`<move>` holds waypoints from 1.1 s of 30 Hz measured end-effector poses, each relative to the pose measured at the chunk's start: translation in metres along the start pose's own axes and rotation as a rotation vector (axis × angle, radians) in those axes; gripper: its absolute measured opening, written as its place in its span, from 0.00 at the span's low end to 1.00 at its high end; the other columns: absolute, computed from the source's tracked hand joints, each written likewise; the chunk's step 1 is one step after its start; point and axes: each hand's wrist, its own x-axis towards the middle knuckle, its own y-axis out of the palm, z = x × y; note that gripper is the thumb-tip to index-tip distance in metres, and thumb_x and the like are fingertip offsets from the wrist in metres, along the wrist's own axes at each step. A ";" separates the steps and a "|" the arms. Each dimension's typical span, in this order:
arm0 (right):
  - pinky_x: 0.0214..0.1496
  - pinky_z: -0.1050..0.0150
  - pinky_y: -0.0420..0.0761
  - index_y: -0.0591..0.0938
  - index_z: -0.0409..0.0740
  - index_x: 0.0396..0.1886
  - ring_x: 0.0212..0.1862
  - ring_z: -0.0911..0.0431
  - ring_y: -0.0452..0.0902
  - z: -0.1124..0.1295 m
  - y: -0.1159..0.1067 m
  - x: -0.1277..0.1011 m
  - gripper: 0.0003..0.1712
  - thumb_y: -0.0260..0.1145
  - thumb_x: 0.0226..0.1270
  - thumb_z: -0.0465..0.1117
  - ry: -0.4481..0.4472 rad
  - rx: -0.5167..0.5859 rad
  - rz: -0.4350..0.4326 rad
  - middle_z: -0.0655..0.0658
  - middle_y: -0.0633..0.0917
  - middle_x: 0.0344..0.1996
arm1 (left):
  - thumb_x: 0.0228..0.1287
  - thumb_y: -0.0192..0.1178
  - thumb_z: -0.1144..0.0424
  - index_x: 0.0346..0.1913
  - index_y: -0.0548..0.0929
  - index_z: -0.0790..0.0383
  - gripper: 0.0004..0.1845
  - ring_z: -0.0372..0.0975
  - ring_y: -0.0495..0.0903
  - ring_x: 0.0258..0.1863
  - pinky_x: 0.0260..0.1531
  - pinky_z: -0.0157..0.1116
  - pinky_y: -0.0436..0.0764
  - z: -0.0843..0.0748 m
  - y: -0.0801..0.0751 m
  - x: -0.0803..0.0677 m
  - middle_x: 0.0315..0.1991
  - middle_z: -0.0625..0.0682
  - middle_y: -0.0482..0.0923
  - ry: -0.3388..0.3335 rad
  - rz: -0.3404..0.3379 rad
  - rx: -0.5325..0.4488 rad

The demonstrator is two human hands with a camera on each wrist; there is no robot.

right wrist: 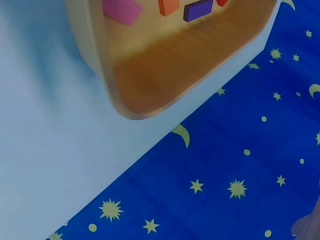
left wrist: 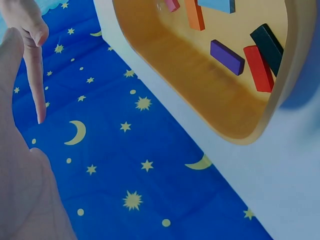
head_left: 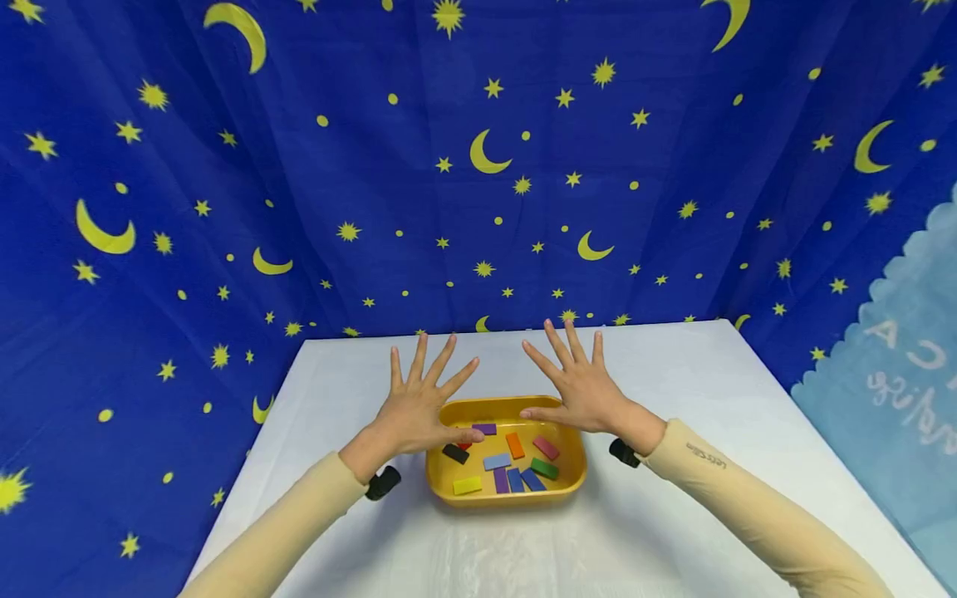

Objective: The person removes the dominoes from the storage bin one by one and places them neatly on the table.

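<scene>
A yellow tray (head_left: pixel 508 498) sits mid-table and holds several coloured blocks, among them purple (head_left: pixel 485 429), orange (head_left: pixel 515 445), pink (head_left: pixel 546 448), black (head_left: pixel 455 453) and yellow (head_left: pixel 467 486). My left hand (head_left: pixel 419 399) is spread flat with straight fingers over the tray's far left corner, its thumb above a red block (head_left: pixel 463 446). Over the far right corner my right hand (head_left: pixel 579 382) is spread the same way. Neither hand holds anything. In the left wrist view the tray (left wrist: pixel 250 130) shows the purple (left wrist: pixel 227 57), red (left wrist: pixel 258 68) and black (left wrist: pixel 267 42) blocks. The right wrist view shows the tray rim (right wrist: pixel 105 75) and the pink block (right wrist: pixel 122 10).
The white table (head_left: pixel 673 498) ends at a far edge just beyond my fingertips. A blue cloth with yellow stars and moons (head_left: pixel 478 166) hangs behind and to both sides. A pale blue panel (head_left: pixel 897 374) stands at the right. Bare tabletop lies on either side of the tray.
</scene>
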 end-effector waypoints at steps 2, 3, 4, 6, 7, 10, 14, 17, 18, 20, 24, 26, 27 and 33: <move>0.60 0.26 0.32 0.49 0.57 0.77 0.71 0.40 0.20 0.000 0.001 0.000 0.59 0.50 0.51 0.81 0.000 0.002 -0.003 0.41 0.32 0.74 | 0.44 0.37 0.16 0.75 0.42 0.37 0.55 0.56 0.15 0.67 0.58 0.67 0.28 0.000 0.001 0.001 0.74 0.49 0.19 0.004 -0.004 -0.004; 0.60 0.26 0.32 0.49 0.57 0.77 0.71 0.40 0.20 0.000 0.001 0.000 0.59 0.50 0.51 0.81 -0.002 0.006 -0.004 0.41 0.32 0.74 | 0.44 0.37 0.16 0.75 0.42 0.37 0.55 0.56 0.15 0.67 0.58 0.67 0.28 0.000 0.002 0.001 0.74 0.49 0.19 0.006 -0.005 -0.007; 0.60 0.27 0.31 0.49 0.56 0.77 0.71 0.40 0.20 0.001 0.001 0.000 0.59 0.50 0.51 0.80 -0.005 0.015 -0.008 0.41 0.32 0.74 | 0.44 0.37 0.15 0.75 0.42 0.37 0.55 0.56 0.15 0.67 0.58 0.67 0.28 0.000 0.003 0.001 0.74 0.49 0.19 0.008 -0.008 -0.009; 0.60 0.27 0.31 0.50 0.55 0.77 0.71 0.39 0.20 0.001 0.002 0.001 0.58 0.51 0.51 0.80 -0.012 0.027 -0.017 0.41 0.32 0.74 | 0.43 0.36 0.15 0.75 0.42 0.36 0.55 0.56 0.15 0.67 0.58 0.67 0.28 0.000 0.004 0.002 0.74 0.49 0.19 0.013 -0.016 -0.013; 0.60 0.27 0.31 0.50 0.55 0.76 0.71 0.39 0.20 0.002 0.003 0.001 0.58 0.51 0.51 0.80 -0.015 0.031 -0.022 0.41 0.33 0.74 | 0.43 0.36 0.15 0.75 0.42 0.36 0.55 0.56 0.15 0.67 0.57 0.67 0.27 0.000 0.005 0.003 0.74 0.49 0.19 0.015 -0.019 -0.015; 0.60 0.27 0.31 0.51 0.54 0.76 0.71 0.39 0.21 0.002 0.004 0.001 0.58 0.51 0.52 0.79 -0.021 0.039 -0.032 0.41 0.33 0.74 | 0.43 0.37 0.15 0.75 0.42 0.37 0.55 0.56 0.16 0.68 0.57 0.67 0.27 0.001 0.006 0.003 0.74 0.50 0.20 0.024 -0.031 -0.022; 0.61 0.28 0.32 0.50 0.53 0.77 0.71 0.39 0.22 0.003 0.004 0.001 0.59 0.51 0.51 0.80 -0.023 0.017 -0.035 0.40 0.34 0.74 | 0.43 0.37 0.15 0.75 0.42 0.39 0.57 0.55 0.16 0.68 0.57 0.67 0.27 0.001 0.007 0.004 0.74 0.50 0.20 0.030 -0.039 -0.029; 0.62 0.29 0.33 0.49 0.52 0.77 0.71 0.40 0.21 0.003 0.005 0.002 0.60 0.52 0.51 0.79 -0.031 0.005 -0.040 0.39 0.34 0.74 | 0.42 0.38 0.15 0.76 0.41 0.41 0.59 0.54 0.17 0.68 0.58 0.66 0.27 0.002 0.008 0.005 0.74 0.49 0.18 0.031 -0.037 -0.035; 0.63 0.30 0.34 0.49 0.52 0.77 0.71 0.40 0.22 0.003 0.005 0.002 0.60 0.52 0.51 0.79 -0.035 0.004 -0.045 0.39 0.35 0.74 | 0.42 0.38 0.15 0.76 0.40 0.42 0.59 0.53 0.17 0.69 0.59 0.65 0.26 0.003 0.008 0.005 0.74 0.49 0.18 0.030 -0.031 -0.039; 0.63 0.30 0.35 0.50 0.51 0.77 0.72 0.41 0.23 0.003 0.005 0.002 0.60 0.53 0.52 0.79 -0.038 0.005 -0.054 0.38 0.36 0.74 | 0.41 0.39 0.15 0.76 0.38 0.44 0.61 0.51 0.18 0.69 0.61 0.61 0.25 0.004 0.008 0.005 0.73 0.49 0.17 0.029 -0.023 -0.049; 0.65 0.32 0.40 0.50 0.49 0.76 0.73 0.42 0.29 0.004 0.008 0.000 0.60 0.54 0.53 0.78 -0.042 0.022 -0.074 0.38 0.42 0.74 | 0.39 0.44 0.15 0.76 0.35 0.51 0.67 0.47 0.24 0.71 0.65 0.54 0.26 0.006 0.009 0.002 0.74 0.51 0.21 0.028 -0.020 -0.118; 0.66 0.33 0.43 0.51 0.48 0.76 0.73 0.42 0.35 0.004 0.010 0.000 0.59 0.54 0.53 0.77 -0.043 0.037 -0.087 0.37 0.46 0.74 | 0.37 0.48 0.16 0.76 0.34 0.54 0.69 0.47 0.26 0.72 0.66 0.52 0.28 0.007 0.011 -0.001 0.74 0.52 0.23 0.021 -0.016 -0.173; 0.66 0.34 0.43 0.52 0.48 0.76 0.73 0.42 0.38 0.003 0.011 0.000 0.59 0.55 0.53 0.77 -0.043 0.051 -0.093 0.37 0.49 0.73 | 0.37 0.49 0.16 0.75 0.33 0.55 0.70 0.46 0.27 0.72 0.67 0.51 0.29 0.008 0.013 -0.003 0.75 0.53 0.24 0.016 -0.015 -0.206; 0.66 0.40 0.54 0.61 0.44 0.72 0.69 0.43 0.54 0.004 0.018 0.000 0.55 0.58 0.54 0.74 -0.016 0.129 -0.106 0.37 0.63 0.68 | 0.33 0.60 0.20 0.74 0.31 0.61 0.76 0.48 0.32 0.73 0.68 0.50 0.37 0.015 0.029 -0.015 0.75 0.55 0.28 -0.016 -0.012 -0.398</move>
